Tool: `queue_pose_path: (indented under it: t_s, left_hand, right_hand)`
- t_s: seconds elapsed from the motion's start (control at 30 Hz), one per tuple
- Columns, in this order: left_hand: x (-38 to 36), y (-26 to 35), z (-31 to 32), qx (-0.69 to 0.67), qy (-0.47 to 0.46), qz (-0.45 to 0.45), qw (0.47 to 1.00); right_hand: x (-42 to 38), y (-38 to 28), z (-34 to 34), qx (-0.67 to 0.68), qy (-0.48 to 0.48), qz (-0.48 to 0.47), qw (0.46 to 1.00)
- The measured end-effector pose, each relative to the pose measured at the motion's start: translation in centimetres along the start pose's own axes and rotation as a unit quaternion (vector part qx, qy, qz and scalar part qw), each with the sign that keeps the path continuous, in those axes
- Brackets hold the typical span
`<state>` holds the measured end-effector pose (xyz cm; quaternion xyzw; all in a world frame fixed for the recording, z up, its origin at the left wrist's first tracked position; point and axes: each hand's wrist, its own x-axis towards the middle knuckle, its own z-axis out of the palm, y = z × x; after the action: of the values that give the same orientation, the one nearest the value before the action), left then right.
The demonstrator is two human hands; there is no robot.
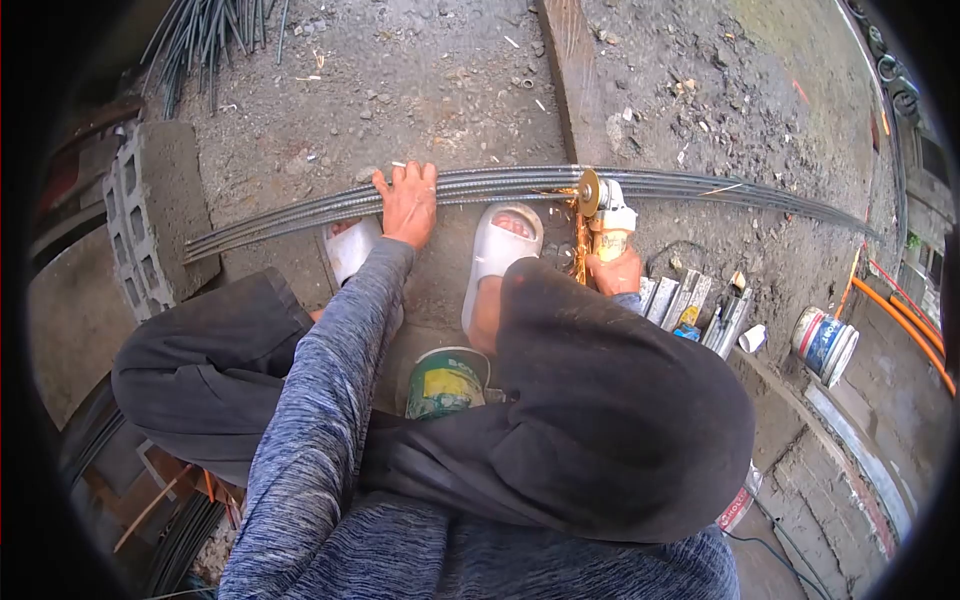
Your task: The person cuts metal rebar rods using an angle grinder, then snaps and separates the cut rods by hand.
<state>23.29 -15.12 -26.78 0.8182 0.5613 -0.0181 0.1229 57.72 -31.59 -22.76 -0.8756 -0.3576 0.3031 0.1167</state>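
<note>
A bundle of long ribbed steel bars [480, 184] lies across the ground in front of my feet. My left hand [410, 205] is wrapped over the bars left of centre, its fingertips on the far side. In my right hand [614, 270] is a yellow angle grinder [612, 238], gripped around its body. The grinder's disc [589, 192] stands upright against the bars, and orange sparks [581, 240] spray down beside it. I wear white clogs [507, 240], one of them close to the near side of the bars.
Concrete hollow blocks [140, 215] stand at the left, under the bar ends. A wooden plank [568, 75] lies beyond the bars. Metal channels [685, 300] and a paint bucket [825, 345] are at right. A green bucket [447, 383] sits between my legs.
</note>
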Motion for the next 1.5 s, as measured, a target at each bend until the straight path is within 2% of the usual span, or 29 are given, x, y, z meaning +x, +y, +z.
queue_pose_path:
  t_s: [0.1, 0.2, 0.23, 0.33, 0.43, 0.53, 0.67, 0.9, 1.0, 1.1, 1.2, 1.3, 1.5]
  left_hand:
    - [0.2, -0.1, -0.4, -0.001, -0.014, -0.004, 1.000]
    - [0.2, 0.1, -0.4, 0.000, -0.017, -0.007, 1.000]
    - [0.1, 0.1, -0.5, -0.003, -0.015, -0.007, 1.000]
    - [0.1, 0.1, -0.5, 0.000, -0.018, -0.007, 1.000]
    - [0.0, 0.0, -0.4, -0.001, -0.012, -0.003, 1.000]
    - [0.0, 0.1, -0.2, 0.011, -0.009, -0.002, 1.000]
    - [0.0, 0.2, -0.4, 0.007, -0.004, -0.002, 1.000]
    - [-0.1, 0.2, -0.3, 0.003, -0.005, -0.005, 1.000]
    - [0.2, 0.2, -0.4, 0.003, -0.020, -0.008, 1.000]
    - [0.3, 0.2, -0.5, 0.011, -0.029, -0.008, 0.999]
    - [0.0, 0.1, -0.5, 0.015, -0.026, -0.003, 1.000]
    - [0.1, 0.1, -0.3, 0.006, -0.014, -0.004, 1.000]
    - [0.1, 0.0, -0.3, 0.004, -0.025, -0.005, 1.000]
  right_hand:
    - [-0.7, -3.2, -1.0, -0.006, -0.011, 0.053, 0.999]
    - [-0.6, -1.6, -0.6, -0.018, -0.002, 0.008, 1.000]
    - [-0.6, -1.2, -0.5, 0.029, -0.019, 0.027, 0.999]
    - [-0.7, -0.9, -0.5, 0.024, -0.009, 0.002, 1.000]
    - [0.3, -1.4, 0.3, -0.039, 0.015, 0.028, 0.999]
    - [1.0, -3.1, -0.4, -0.044, 0.009, 0.021, 0.999]
    - [2.1, -4.4, -0.7, -0.050, -0.002, 0.044, 0.998]
    - [2.5, -3.8, -0.4, 0.004, 0.000, 0.021, 1.000]
    - [2.1, -4.3, -1.0, -0.022, -0.025, 0.043, 0.999]
    - [1.7, -2.7, -0.4, -0.004, 0.001, 0.023, 1.000]
    - [1.4, -2.7, -0.6, -0.006, -0.011, 0.040, 0.999]
    - [1.5, -2.5, -0.3, -0.017, 0.007, 0.002, 1.000]
    - [3.0, -3.9, -0.1, -0.037, 0.008, 0.050, 0.998]
